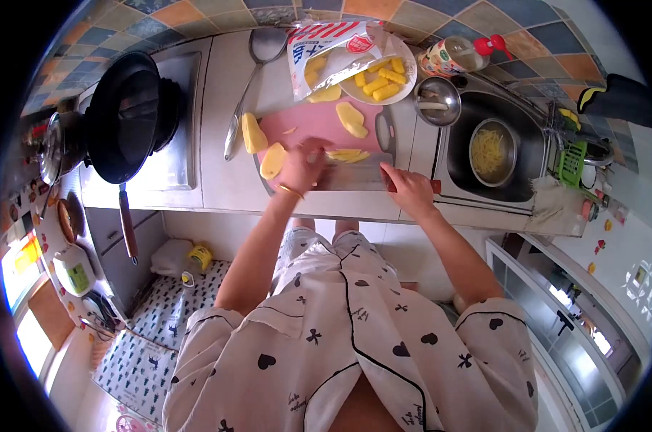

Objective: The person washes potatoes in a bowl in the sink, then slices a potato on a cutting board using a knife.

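Pale yellow, slender potato strips (349,155) lie on the pink cutting board (308,122), just beside your blurred left hand (302,170), its grip unclear; your right hand (411,193) clasps the knife (354,178).

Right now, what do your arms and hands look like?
My left hand and right hand wear no gloves. A thin, yellowish bracelet circles my left arm at the wrist. My short, pale sleeves have black piping and printed hearts.

I'm in a home kitchen: my cutting board (304,121) has a stove (185,137) and pan (124,108) to its left, a sink (460,144) to its right and a tiled wall (369,9) beyond.
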The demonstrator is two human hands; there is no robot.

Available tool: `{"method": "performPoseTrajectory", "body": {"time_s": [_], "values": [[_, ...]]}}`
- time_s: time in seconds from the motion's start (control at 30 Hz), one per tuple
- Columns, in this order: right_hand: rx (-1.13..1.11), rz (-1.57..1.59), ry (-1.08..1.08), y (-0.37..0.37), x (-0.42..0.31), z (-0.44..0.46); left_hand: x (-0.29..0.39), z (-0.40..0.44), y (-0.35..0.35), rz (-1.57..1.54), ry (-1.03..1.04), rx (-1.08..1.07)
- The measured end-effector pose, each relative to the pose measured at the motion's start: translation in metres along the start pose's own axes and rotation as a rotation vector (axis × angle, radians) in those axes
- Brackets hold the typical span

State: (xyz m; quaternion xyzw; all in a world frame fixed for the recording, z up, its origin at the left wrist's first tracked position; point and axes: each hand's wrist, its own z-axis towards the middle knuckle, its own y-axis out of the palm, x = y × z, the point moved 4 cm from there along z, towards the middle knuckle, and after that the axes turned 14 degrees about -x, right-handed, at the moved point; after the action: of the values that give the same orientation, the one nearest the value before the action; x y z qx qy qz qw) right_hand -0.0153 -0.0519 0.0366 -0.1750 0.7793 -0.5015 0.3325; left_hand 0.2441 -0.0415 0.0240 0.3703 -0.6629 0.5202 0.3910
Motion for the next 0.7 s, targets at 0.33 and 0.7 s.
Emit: {"method": "performPoseTrajectory", "body": {"time_s": [0.33,0.7], "values": [[-0.075,-0.027,0.042,0.011,0.011,-0.008,0.015,-0.013,0.072,0.119,0.221,-0.275],[-0.096,0.047,0.022,0.008,0.011,-0.032,-0.011,0.002,0.065,0.133,0.076,-0.304]]}}
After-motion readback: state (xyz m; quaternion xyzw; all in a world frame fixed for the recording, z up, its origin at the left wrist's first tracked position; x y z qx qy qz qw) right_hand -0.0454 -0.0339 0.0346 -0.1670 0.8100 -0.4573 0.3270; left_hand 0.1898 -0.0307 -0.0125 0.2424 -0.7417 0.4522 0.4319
